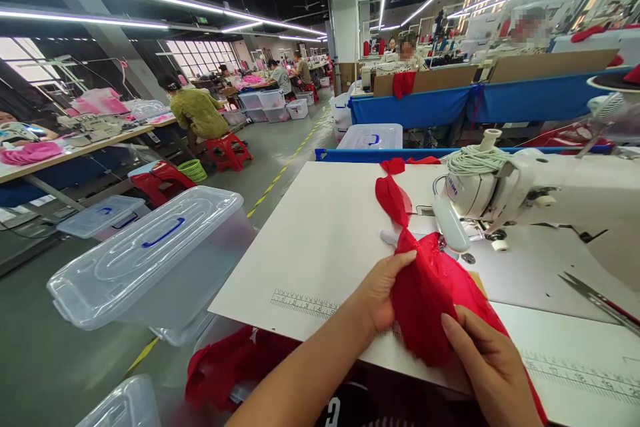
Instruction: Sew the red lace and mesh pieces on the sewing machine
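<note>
A strip of red fabric [425, 280] lies on the white sewing table [320, 240], running from the table's far edge under the white sewing machine [525, 193] to the near edge. My left hand [383, 290] grips the bunched fabric at its left side. My right hand [493, 363] holds the fabric's lower right part, fingers resting on top. Both hands sit just in front of the machine's needle area.
Scissors [600, 300] lie at the table's right. Clear lidded plastic bins [150, 260] stand left of the table, more red fabric [230, 360] below its edge. Other people sit at sewing tables across the aisle and behind blue-draped benches [450, 107].
</note>
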Available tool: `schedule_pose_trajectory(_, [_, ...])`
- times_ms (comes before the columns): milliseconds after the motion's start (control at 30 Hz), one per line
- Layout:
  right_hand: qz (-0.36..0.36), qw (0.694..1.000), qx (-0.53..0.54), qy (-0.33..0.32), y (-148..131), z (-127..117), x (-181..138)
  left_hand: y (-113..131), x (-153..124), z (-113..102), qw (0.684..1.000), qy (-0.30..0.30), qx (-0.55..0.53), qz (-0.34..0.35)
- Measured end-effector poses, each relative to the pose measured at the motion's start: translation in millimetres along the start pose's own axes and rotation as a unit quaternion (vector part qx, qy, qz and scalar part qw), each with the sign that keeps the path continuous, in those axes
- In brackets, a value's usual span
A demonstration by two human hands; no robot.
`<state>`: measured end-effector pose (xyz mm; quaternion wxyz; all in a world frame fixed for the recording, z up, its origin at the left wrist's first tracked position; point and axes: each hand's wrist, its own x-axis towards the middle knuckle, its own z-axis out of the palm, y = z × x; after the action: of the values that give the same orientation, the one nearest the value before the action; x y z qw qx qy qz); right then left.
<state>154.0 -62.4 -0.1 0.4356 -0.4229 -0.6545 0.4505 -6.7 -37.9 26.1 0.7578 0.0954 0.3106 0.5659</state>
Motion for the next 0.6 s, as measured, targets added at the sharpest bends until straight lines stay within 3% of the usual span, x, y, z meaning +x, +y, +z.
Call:
schedule_pose_trajectory(233, [-0.048,0.999,-0.020,0.017,-12.1,5.1,5.3,20.8,16.4,-7.7,0.998,-0.024,0.046,-0.028])
schedule_pose_trajectory(467, [-0.079,0.996,-0.041,0.017,16.1,10.7,-11.9,11.1,24.2,-4.8,0.996,0.028,0.019,0.081])
schedule_pose_trajectory(600, [-0.113,0.992,-0.058,0.017,25.6,19.3,-17.2,9.6,33.1,-3.9,0.993,0.052,0.015,0.106])
